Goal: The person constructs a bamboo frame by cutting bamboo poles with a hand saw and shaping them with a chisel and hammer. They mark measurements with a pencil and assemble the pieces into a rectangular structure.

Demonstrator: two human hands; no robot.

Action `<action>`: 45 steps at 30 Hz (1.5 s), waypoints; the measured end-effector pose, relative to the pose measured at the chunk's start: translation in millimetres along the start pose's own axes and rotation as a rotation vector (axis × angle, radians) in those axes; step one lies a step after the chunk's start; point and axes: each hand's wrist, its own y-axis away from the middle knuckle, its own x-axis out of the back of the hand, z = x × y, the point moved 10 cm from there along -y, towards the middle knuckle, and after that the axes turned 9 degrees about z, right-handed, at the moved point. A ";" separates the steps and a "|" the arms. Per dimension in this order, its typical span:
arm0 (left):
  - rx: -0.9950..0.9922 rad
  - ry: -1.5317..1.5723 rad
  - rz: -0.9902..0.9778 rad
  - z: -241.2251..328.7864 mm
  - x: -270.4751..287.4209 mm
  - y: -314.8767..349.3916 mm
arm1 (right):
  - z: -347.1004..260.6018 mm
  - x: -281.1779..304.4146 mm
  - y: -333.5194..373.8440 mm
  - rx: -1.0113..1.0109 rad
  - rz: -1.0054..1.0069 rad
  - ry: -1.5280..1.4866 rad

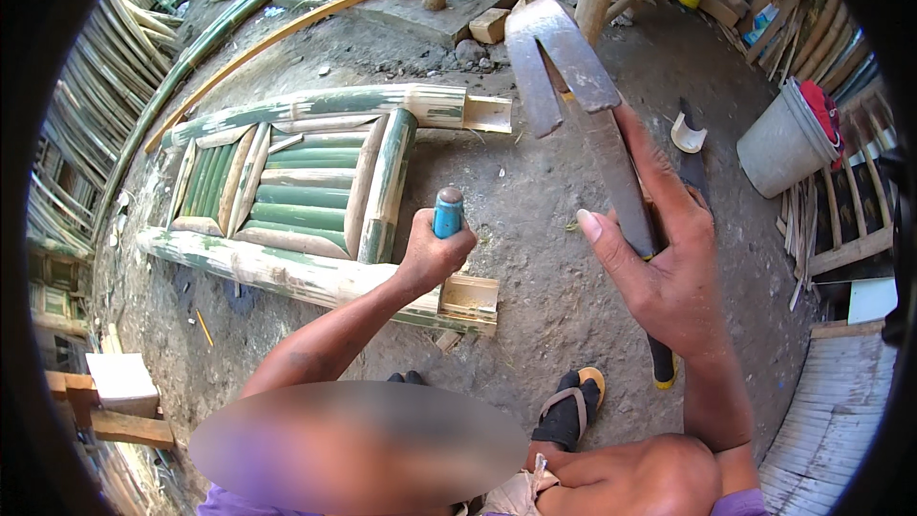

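My left hand is closed round a chisel, its blue handle upright with a worn cap on top; the blade is hidden. This fist is over the near right part of a bamboo panel lying on the ground, with green slats between thick pale-and-green poles. A notch is cut in each pole's right end. On the right, my right hand grips a claw hammer, raised with its metal head up and its black-and-yellow handle end below the palm. The thumb and index finger lie along the shaft.
A grey bucket with red cloth stands at the right. Beyond the hammer, a cut piece of bamboo lies on the ground. Bamboo poles line the left. My sandalled foot is close below; a yellow pencil lies left.
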 end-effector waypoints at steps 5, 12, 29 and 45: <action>-0.064 -0.114 -0.015 -5.5 -5.5 4.0 | -6.5 -7.6 0.4 0.119 0.045 0.057; -0.075 -0.203 0.005 -9.1 -1.8 5.5 | 48.5 -85.2 23.7 -0.102 -0.517 0.405; -0.136 -0.221 0.001 -17.9 -2.8 14.8 | 7.5 -38.5 5.1 0.228 -0.218 0.245; -0.234 -0.333 -0.049 -11.5 -9.7 26.7 | 6.3 6.1 4.4 0.161 0.145 0.252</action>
